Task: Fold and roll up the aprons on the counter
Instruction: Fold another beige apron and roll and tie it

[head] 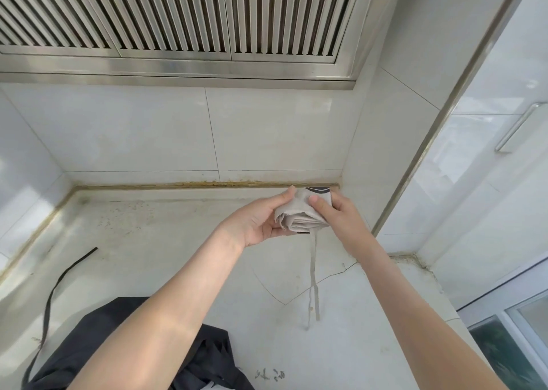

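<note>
Up near the back right corner, a beige apron (302, 214), rolled into a tight cloth bundle, is held above the pale cracked worktop (148, 256), left grip (258, 223) curled round it, right grip (335, 214) pinching it; thin strings (312, 271) dangle. Nearer, a crumpled black apron (77, 345) lies partly hidden under the left forearm, cut off below, its strap (53, 289) trailing left

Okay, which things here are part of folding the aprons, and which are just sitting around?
Job: beige apron, rolled, held by left hand and right hand, its tie dangling; black apron, unrolled on the counter.
Just there: hood grille; handle; wall tiles.
</note>
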{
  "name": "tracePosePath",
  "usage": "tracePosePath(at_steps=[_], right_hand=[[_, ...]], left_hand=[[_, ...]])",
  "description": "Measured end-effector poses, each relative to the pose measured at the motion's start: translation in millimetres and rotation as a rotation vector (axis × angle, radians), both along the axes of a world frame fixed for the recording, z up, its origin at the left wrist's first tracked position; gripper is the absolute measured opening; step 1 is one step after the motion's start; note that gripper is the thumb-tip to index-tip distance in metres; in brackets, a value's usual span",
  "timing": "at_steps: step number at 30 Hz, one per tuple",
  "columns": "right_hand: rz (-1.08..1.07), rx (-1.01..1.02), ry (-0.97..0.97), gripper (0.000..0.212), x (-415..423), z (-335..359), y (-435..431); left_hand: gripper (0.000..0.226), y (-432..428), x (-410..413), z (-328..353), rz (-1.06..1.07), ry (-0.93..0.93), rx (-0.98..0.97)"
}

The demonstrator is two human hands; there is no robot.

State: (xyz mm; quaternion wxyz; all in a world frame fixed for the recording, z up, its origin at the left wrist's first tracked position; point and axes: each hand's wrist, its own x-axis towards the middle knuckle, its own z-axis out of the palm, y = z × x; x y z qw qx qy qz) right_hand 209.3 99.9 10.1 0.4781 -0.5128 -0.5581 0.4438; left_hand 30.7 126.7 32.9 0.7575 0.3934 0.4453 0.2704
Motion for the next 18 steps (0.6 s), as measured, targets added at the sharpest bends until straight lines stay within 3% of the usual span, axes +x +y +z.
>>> tracePosePath(at_steps=[3,6,9,12,15,16,18], right_hand=[[-0.018,-0.018,0.014,0.034,-1.5,-2.5,3.3],[-0.04,-0.071,0.09,0.029,1.8,-5.0,6.6],[-0.044,-0.064,0.127,0.022,0.8,-3.9,7.9],[-0.041,-0.016,0.101,0.02,-3.0,-2.2,9.7],[0.004,0.052,0.054,0.016,-4.6,0.2,11.8],[0.017,0.064,0.05,0.016,-5.4,1.7,11.7],[0.024,0.078,0.03,0.024,-6.2,4.8,11.3]], left_hand=[[0.02,-1.5,0.5,3.2,0.044,0.207,0.074],[0.019,3.9,-3.4,2.0,0.166,0.403,0.173],[0.018,6.7,-3.6,-0.5,0.222,0.47,0.332],[0.021,5.9,-1.0,-1.3,0.279,0.621,0.516],[0.039,2.8,3.5,5.8,0.187,0.859,0.657],[0.048,1.6,4.7,10.0,0.166,0.882,0.651],[0.062,1.0,6.8,15.7,0.173,0.738,0.537]])
